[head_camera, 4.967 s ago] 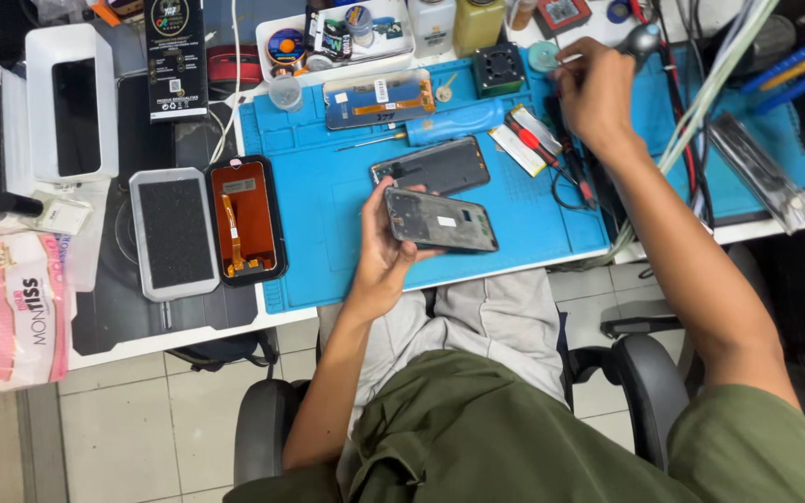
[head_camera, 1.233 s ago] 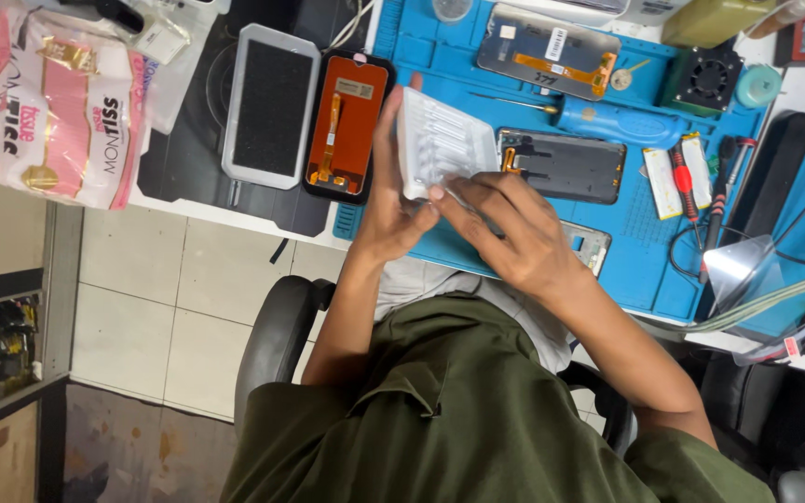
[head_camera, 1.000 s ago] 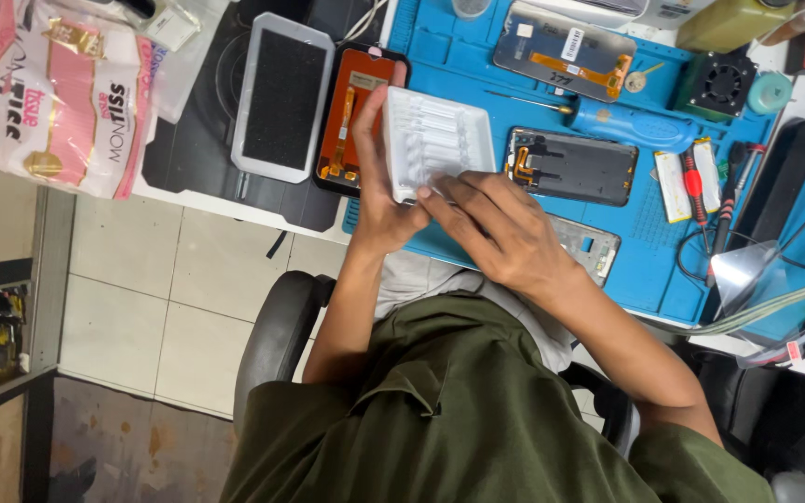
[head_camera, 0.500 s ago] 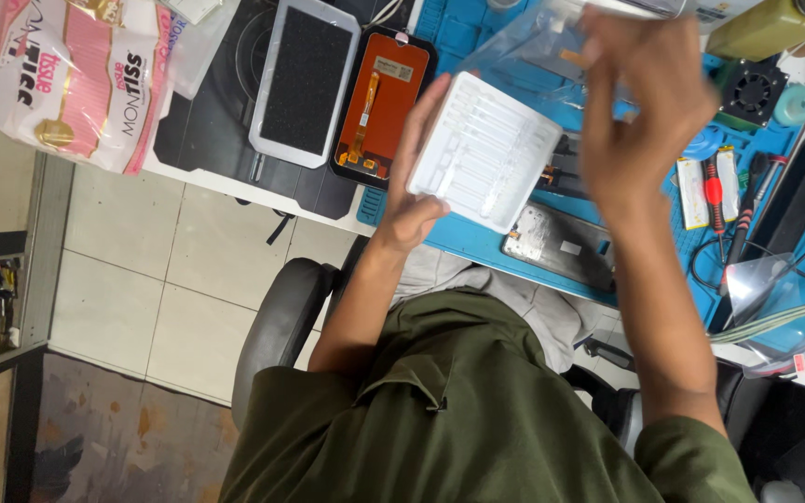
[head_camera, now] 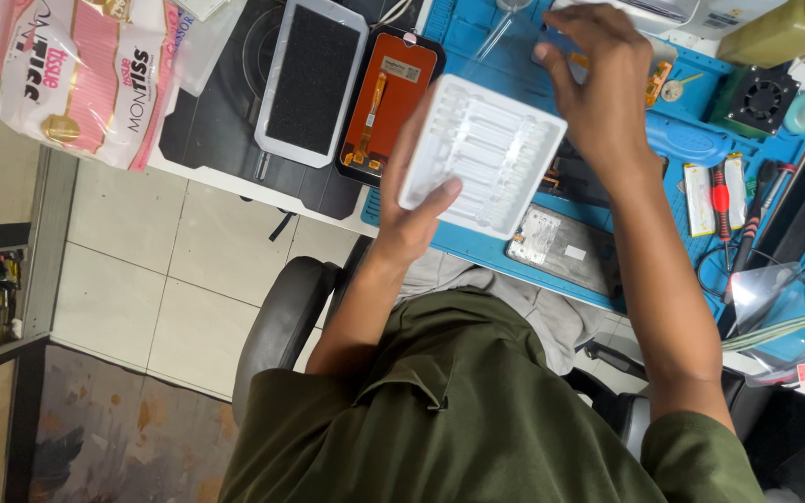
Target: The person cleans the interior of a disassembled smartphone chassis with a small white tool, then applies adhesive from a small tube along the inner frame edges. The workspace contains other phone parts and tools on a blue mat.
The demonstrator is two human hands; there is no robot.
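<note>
White compartment tray in left hand

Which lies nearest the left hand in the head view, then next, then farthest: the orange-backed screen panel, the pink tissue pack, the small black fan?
From the left hand:
1. Orange-backed screen panel, just above it on the dark mat.
2. Small black fan, far across the blue mat, top right.
3. Pink tissue pack, top left corner; close to the fan's distance, slightly farther.

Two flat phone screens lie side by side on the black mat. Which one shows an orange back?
The right-hand panel, the orange-backed phone screen with a ribbon cable down its middle, beside the blue mat. The white-framed dark screen lies left of it.
</note>
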